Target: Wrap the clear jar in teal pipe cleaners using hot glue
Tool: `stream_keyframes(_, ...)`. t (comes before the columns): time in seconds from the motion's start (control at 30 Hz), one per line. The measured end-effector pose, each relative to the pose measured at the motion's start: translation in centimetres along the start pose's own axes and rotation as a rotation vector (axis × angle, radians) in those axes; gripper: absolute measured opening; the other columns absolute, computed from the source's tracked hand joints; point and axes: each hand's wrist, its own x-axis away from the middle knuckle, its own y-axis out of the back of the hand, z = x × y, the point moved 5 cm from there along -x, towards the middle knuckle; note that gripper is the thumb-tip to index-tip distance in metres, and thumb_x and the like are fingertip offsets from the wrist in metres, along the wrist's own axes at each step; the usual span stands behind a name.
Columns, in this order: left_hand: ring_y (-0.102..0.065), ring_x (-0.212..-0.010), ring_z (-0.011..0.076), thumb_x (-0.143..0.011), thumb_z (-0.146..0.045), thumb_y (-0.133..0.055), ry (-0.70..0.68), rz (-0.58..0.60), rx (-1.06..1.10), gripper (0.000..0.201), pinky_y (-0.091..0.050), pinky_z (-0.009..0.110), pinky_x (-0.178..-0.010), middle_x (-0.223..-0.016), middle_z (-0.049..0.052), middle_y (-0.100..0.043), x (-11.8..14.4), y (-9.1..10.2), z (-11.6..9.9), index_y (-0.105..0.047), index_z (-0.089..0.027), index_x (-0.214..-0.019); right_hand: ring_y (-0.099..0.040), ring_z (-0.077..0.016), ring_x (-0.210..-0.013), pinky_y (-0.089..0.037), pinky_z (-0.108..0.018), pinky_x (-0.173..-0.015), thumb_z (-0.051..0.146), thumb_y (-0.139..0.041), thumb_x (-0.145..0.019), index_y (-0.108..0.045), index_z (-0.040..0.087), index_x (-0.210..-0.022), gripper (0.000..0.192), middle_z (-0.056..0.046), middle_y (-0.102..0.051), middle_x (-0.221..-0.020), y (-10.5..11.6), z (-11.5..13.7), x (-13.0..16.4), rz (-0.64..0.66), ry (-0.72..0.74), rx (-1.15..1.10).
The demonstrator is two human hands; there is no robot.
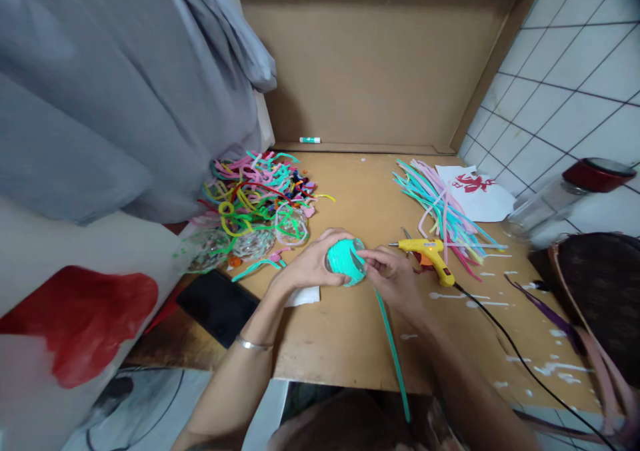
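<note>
My left hand (320, 261) is wrapped round a small rounded object (343, 262), clear where bare and mostly covered in turquoise winding. On its right side, my right hand (393, 271) pinches a turquoise pipe cleaner (393, 351). The pipe cleaner's long tail hangs down past the table's front edge. Just beyond the right hand lies a yellow hot glue gun (430, 248), its nozzle pointing left. Part of a white paper piece (303, 296) shows below the left hand.
Loose coloured pipe cleaners (255, 198) and clear plastic pieces (255, 241) pile at left, near a black tablet-like object (219, 308). Straight pipe cleaners (435, 198) lie right, by a glass bottle (560, 198) and brown bag (595, 291). The glue gun's cord (505, 334) crosses the right side.
</note>
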Motion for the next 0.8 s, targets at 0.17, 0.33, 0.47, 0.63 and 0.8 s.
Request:
stream_keyframes(0.17, -0.051, -0.123, 0.0299, -0.06, -0.025, -0.077, -0.003, 0.003, -0.014, 0.073, -0.042, 0.046, -0.107, -0.13, 0.011, -0.051, 0.06, 0.0, 0.05, -0.05, -0.02, -0.129, -0.056, -0.0125, -0.063, -0.044, -0.023, -0.058, 0.017, -0.054, -0.082, -0.073, 0.02, -0.097, 0.025, 0.0, -0.061, -0.068, -0.09, 0.04, 0.3, 0.004, 0.062, -0.012)
stream_keyframes(0.33, -0.05, -0.124, 0.0299, -0.06, -0.024, -0.077, 0.009, 0.004, -0.012, 0.074, -0.042, 0.046, -0.108, -0.131, 0.011, -0.05, 0.12, -0.01, 0.08, -0.05, -0.02, -0.129, -0.057, -0.0127, -0.064, -0.046, -0.024, -0.059, 0.019, -0.052, -0.084, -0.073, 0.021, -0.101, 0.027, -0.001, -0.063, -0.072, -0.22, 0.28, 0.44, 0.013, 0.068, 0.006)
stream_keyframes(0.47, -0.05, -0.123, 0.0299, -0.061, -0.024, -0.077, 0.0, 0.005, -0.015, 0.074, -0.042, 0.046, -0.107, -0.131, 0.011, -0.05, 0.12, -0.04, 0.15, -0.05, -0.021, -0.129, -0.058, -0.0129, -0.065, -0.047, -0.024, -0.06, 0.017, -0.051, -0.084, -0.073, 0.021, -0.102, 0.029, -0.002, -0.064, -0.074, -0.23, 0.62, 0.47, 0.02, 0.084, 0.012)
stream_keyframes(0.63, -0.049, -0.124, 0.0305, -0.061, -0.025, -0.078, -0.004, 0.001, -0.006, 0.073, -0.041, 0.046, -0.108, -0.131, 0.011, -0.05, 0.09, -0.03, 0.12, -0.051, -0.021, -0.129, -0.058, -0.0132, -0.066, -0.046, -0.024, -0.06, 0.016, -0.051, -0.084, -0.073, 0.023, -0.102, 0.03, -0.003, -0.065, -0.078, -0.36, 0.74, 0.49, 0.045, 0.061, 0.033)
stream_keyframes(0.8, -0.05, -0.124, 0.0308, -0.062, -0.029, -0.077, 0.008, 0.007, -0.021, 0.074, -0.041, 0.048, -0.108, -0.132, 0.011, -0.049, 0.11, -0.04, 0.17, -0.05, -0.022, -0.13, -0.058, -0.0134, -0.066, -0.045, -0.024, -0.06, 0.014, -0.051, -0.083, -0.073, 0.023, -0.102, 0.03, -0.002, -0.064, -0.076, -0.51, 0.48, 0.57, 0.028, 0.066, 0.041)
